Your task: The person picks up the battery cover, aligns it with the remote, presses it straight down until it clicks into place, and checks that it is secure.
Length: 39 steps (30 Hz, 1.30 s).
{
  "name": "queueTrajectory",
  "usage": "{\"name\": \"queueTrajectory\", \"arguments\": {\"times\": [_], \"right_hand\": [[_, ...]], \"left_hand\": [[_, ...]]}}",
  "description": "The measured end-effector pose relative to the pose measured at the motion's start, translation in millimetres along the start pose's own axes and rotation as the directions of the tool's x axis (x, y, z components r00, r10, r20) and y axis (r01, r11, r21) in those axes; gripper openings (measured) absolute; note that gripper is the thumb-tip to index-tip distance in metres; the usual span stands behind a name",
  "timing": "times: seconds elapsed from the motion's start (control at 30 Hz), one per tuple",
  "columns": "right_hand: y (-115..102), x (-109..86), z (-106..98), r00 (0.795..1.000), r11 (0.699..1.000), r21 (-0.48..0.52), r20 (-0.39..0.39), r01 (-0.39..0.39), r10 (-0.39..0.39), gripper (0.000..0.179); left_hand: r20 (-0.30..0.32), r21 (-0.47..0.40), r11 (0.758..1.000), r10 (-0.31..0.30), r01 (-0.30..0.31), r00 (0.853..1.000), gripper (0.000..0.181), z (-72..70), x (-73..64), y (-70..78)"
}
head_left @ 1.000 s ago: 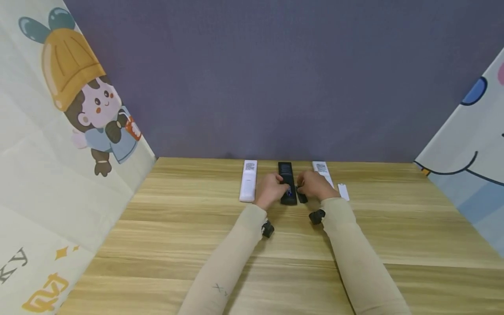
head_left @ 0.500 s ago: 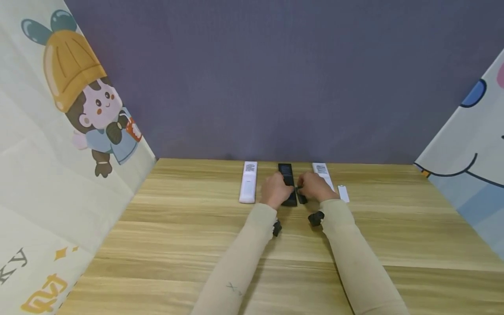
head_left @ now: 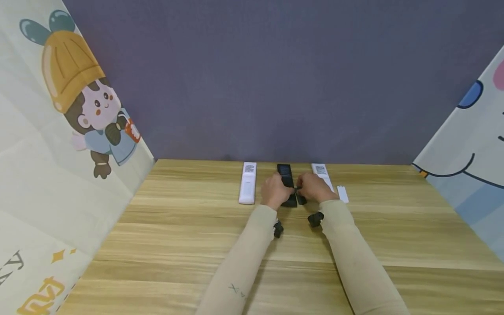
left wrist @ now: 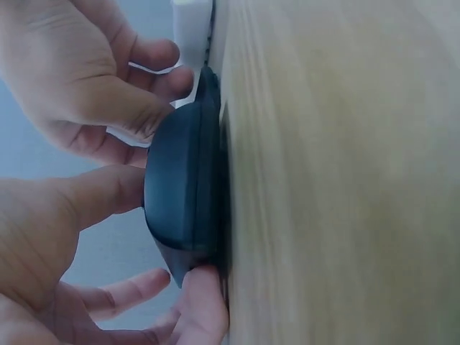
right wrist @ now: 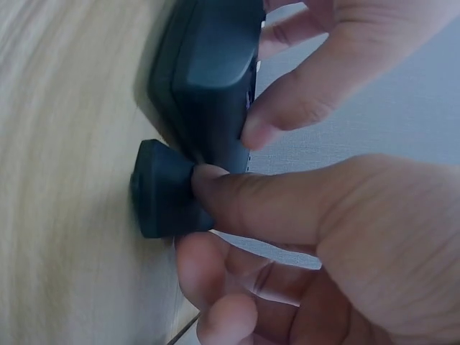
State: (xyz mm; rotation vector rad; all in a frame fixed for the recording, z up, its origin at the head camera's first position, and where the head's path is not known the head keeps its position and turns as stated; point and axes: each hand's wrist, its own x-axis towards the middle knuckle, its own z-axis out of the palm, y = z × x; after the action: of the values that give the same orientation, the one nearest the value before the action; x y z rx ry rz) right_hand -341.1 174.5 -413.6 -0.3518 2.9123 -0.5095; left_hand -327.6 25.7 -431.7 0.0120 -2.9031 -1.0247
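Observation:
A black remote control [head_left: 285,170] lies back side up at the far middle of the table. My left hand [head_left: 275,191] grips it, thumb on its upper face and fingers along its side; the left wrist view shows the remote's rounded end [left wrist: 176,180]. Just to the right, my right hand [head_left: 314,186] pinches a small black battery cover [right wrist: 169,190] between thumb and fingers. The cover is tilted up from the table beside the remote. What lies under my left thumb [right wrist: 302,97] in the remote's back is mostly hidden.
A white remote [head_left: 248,183] lies left of my hands, its back up. Another white remote [head_left: 320,169] lies partly behind my right hand, with a loose white battery cover [head_left: 342,194] to its right. A dark wall panel [head_left: 252,87] closes off the table's far edge.
My left hand has shifted right over the black remote, and its thumb now covers the blue item visible there a second ago. My right hand holds the cover in nearly the same place.

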Motion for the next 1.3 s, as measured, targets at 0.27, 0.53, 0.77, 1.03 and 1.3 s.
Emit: {"name": "queueTrajectory", "arguments": {"times": [0.27, 0.53, 0.77, 1.03, 1.3], "right_hand": [[-0.1, -0.1, -0.5, 1.000, 1.000, 0.004, -0.001, -0.012, 0.012, 0.021], [0.9, -0.2, -0.9, 1.000, 1.000, 0.004, 0.001, -0.007, 0.007, 0.020], [2.3, -0.6, -0.6, 1.000, 1.000, 0.011, 0.006, -0.005, 0.005, 0.021], [2.1, -0.4, 1.1, 1.000, 1.000, 0.021, 0.004, -0.014, 0.013, 0.024], [2.0, -0.2, -1.5, 1.000, 1.000, 0.026, -0.006, 0.003, -0.002, 0.018]], "left_hand": [[0.026, -0.045, 0.996, -0.072, 0.073, 0.997, 0.054, -1.0, 1.1, 1.0], [0.040, -0.065, 0.994, -0.090, 0.093, 0.995, 0.050, 1.4, 0.4, 0.8], [0.076, -0.106, 0.991, -0.068, 0.076, 0.995, 0.036, 3.7, 2.5, -1.6], [0.074, -0.203, 0.978, -0.042, 0.057, 0.996, 0.033, 4.5, 5.2, -6.9], [0.074, -0.273, 0.956, -0.093, 0.110, 0.993, 0.032, 2.3, 8.6, -12.6]]}}
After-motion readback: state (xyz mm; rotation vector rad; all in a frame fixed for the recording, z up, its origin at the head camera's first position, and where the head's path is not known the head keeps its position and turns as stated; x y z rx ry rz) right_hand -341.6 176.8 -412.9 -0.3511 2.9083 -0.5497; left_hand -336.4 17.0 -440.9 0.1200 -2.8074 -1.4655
